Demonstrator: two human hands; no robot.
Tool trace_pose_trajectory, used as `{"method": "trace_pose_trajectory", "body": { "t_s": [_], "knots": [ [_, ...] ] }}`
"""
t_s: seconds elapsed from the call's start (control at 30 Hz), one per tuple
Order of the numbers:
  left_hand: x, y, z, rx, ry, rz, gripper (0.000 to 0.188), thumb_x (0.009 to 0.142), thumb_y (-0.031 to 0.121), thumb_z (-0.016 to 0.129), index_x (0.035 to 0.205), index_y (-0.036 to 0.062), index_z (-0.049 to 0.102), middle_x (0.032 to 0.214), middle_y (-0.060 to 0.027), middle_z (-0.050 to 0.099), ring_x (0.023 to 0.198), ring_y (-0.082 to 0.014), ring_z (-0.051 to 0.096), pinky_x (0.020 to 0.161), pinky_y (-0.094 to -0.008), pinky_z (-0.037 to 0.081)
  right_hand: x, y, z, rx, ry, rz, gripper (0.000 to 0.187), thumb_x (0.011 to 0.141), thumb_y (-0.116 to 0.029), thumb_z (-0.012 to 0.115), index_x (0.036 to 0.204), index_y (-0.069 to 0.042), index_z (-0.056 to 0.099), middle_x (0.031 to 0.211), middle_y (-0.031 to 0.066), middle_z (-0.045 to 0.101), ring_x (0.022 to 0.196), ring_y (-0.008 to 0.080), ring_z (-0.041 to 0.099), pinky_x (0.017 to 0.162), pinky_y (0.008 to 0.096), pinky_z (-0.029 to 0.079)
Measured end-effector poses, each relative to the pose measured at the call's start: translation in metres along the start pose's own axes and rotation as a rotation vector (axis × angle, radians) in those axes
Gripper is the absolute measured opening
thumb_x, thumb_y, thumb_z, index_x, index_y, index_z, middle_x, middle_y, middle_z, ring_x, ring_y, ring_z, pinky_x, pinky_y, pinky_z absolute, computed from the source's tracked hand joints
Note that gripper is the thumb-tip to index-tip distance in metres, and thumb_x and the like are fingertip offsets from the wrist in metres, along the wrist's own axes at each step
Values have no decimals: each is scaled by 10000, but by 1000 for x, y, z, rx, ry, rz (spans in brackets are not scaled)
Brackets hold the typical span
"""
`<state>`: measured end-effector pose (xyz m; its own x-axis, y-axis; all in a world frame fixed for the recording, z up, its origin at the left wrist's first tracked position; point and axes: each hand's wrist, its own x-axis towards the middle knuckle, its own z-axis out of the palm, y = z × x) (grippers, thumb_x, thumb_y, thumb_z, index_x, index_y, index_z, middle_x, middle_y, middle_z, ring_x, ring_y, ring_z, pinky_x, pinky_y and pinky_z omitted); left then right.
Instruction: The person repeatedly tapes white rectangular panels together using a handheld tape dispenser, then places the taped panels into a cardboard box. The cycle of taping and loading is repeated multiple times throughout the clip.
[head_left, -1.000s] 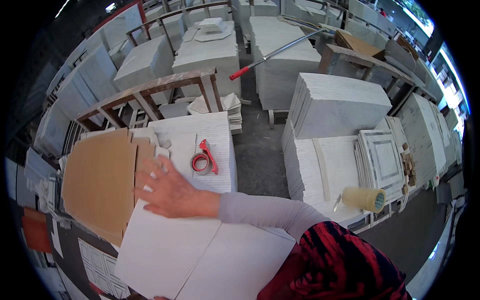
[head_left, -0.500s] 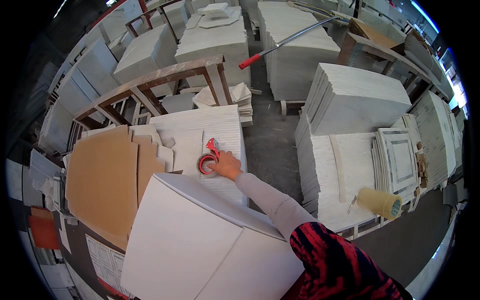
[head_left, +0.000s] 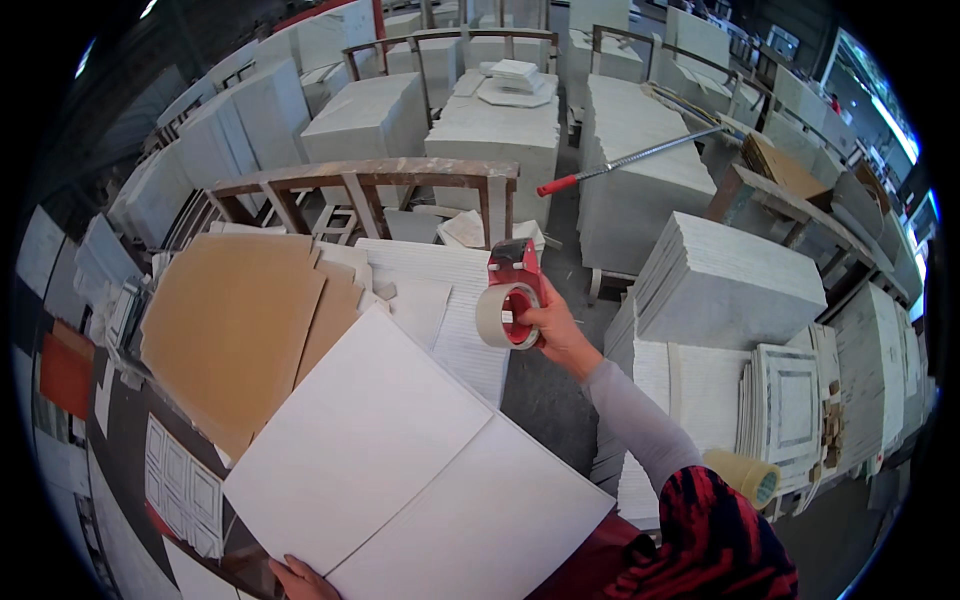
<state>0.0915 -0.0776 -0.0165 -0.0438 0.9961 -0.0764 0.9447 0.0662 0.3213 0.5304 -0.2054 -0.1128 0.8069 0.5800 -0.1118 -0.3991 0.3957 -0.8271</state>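
A red tape dispenser [head_left: 515, 258] with a wide roll of clear tape [head_left: 492, 318] is held up in my right hand [head_left: 563, 335], whose fingers are closed round it. Below it, a large white flat box [head_left: 370, 430] slants across the near middle, a straight seam running over its face. At the box's lower left edge my left hand [head_left: 303, 580] grips it; the lower frame edge cuts off most of that hand. A sheet of brown cardboard [head_left: 235, 320] lies left of the box, and a stack of white slabs [head_left: 465, 300] is behind it.
A rusty metal rack [head_left: 370, 175] stands beyond the slabs. Stone stacks [head_left: 735, 285] rise to the right, with a large yellowish tape roll [head_left: 742, 478] on the near one. A red-handled bar [head_left: 630, 160] lies across a farther stack.
My right hand has lifted the tape dispenser off the white slabs and brought it right. The white box now shows more of its face, and my left hand has come into view at its edge.
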Motion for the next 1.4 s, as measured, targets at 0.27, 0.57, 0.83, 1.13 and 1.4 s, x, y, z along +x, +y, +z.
{"method": "trace_pose_trajectory", "body": {
  "t_s": [0.27, 0.57, 0.83, 1.13, 1.4],
  "knots": [
    [33, -43, 46, -2, 185, 110, 442, 971, 324, 437, 1248, -20, 445, 1131, -249, 586, 939, -438, 590, 785, -487, 473, -97, -26, 140, -672, -974, -518, 665, 629, 55, 587, 1284, -59, 559, 1060, 88, 564, 909, 191, 566, 803, 278, 471],
    [36, -55, 36, -37, 121, 57, 459, 961, 348, 469, 1268, 11, 423, 1022, -210, 599, 794, -393, 629, 656, -473, 501, -143, 45, 196, -914, -1202, -765, 612, 610, -66, 685, 1203, -212, 647, 954, 93, 564, 785, 237, 572, 626, 309, 478],
    [-2, -55, 3, -748, 222, 489, 419, 959, 307, 505, 1191, -42, 499, 982, -161, 596, 768, -243, 621, 669, -343, 506, -151, 47, 210, -995, -1300, -808, 605, 602, -81, 678, 1191, -215, 656, 927, 97, 579, 761, 230, 569, 613, 308, 469],
    [-25, -39, 3, -1647, -830, 5, 359, 1014, 291, 410, 953, -21, 576, 834, -96, 629, 682, -157, 621, 625, -263, 496, -162, 48, 220, -997, -1398, -822, 604, 591, -91, 683, 1178, -235, 661, 908, 100, 575, 715, 225, 554, 598, 305, 464],
    [-22, -75, -11, -1017, -266, 175, 257, 957, 141, 522, 749, 4, 586, 618, -34, 567, 516, -103, 536, 479, -252, 439, -172, 35, 244, -1170, -1622, -855, 627, 597, -162, 737, 1199, -308, 639, 834, 64, 541, 680, 201, 537, 523, 291, 440]
  ]
}}
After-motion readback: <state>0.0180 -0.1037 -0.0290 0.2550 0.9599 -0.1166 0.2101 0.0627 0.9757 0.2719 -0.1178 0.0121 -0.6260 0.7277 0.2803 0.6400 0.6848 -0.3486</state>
